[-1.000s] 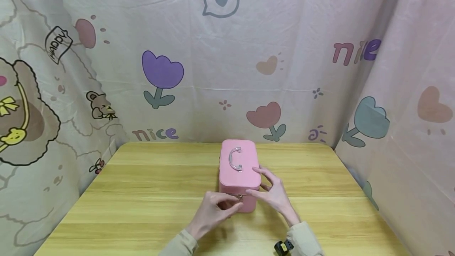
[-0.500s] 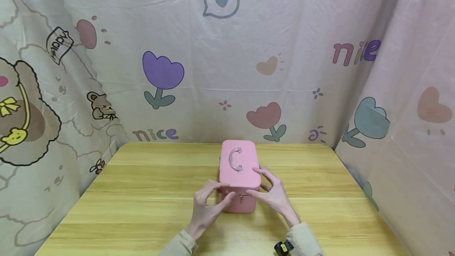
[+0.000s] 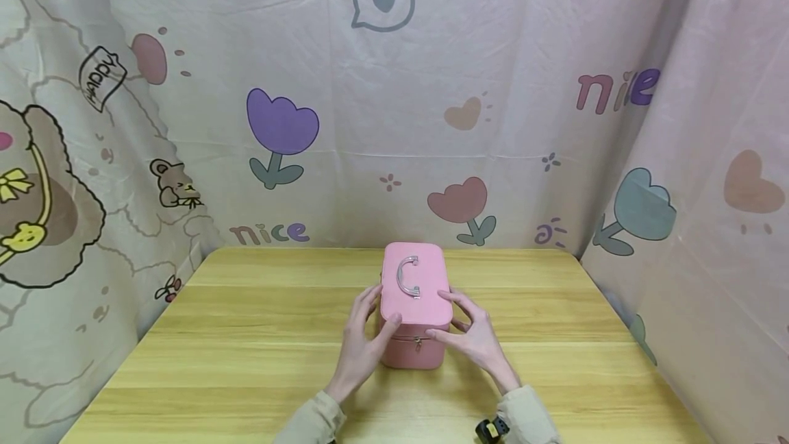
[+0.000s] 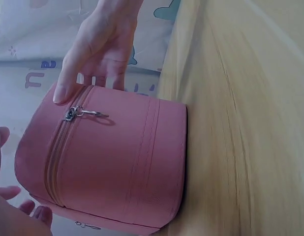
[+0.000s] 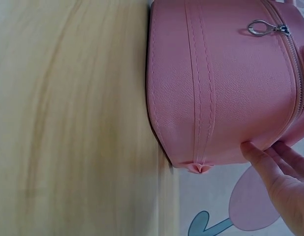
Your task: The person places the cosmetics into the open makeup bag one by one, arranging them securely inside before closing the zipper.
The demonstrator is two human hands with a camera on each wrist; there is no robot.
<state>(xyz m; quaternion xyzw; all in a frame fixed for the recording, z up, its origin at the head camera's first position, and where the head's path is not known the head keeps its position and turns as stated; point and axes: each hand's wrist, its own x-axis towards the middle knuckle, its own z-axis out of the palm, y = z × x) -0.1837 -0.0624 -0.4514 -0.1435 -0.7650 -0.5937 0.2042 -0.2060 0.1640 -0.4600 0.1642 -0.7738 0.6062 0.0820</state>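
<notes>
A pink zippered cosmetic case [image 3: 416, 293] stands upright on the table, lid down, with a silver handle [image 3: 407, 276] on top. Its zipper pull [image 4: 88, 113] hangs at the front, below the lid edge. At the right side my right hand [image 3: 477, 334] grips the case, thumb by the zipper and fingers [image 5: 270, 164] along the side wall. My left hand [image 3: 360, 341] is spread at the left front corner, thumb tip over the lid's front edge and fingertips [image 4: 43, 215] at the left side. The case hides part of the fingers of both hands.
A wood-grain table [image 3: 277, 334] lies under the case. Behind it and at both sides hang printed cloths [image 3: 370, 122]. A small black device [image 3: 491, 429] sits at the right sleeve cuff.
My left hand has left the zipper pull at the front and moved up and left, its fingers opening out along the case's left side. The right hand and the case have stayed put.
</notes>
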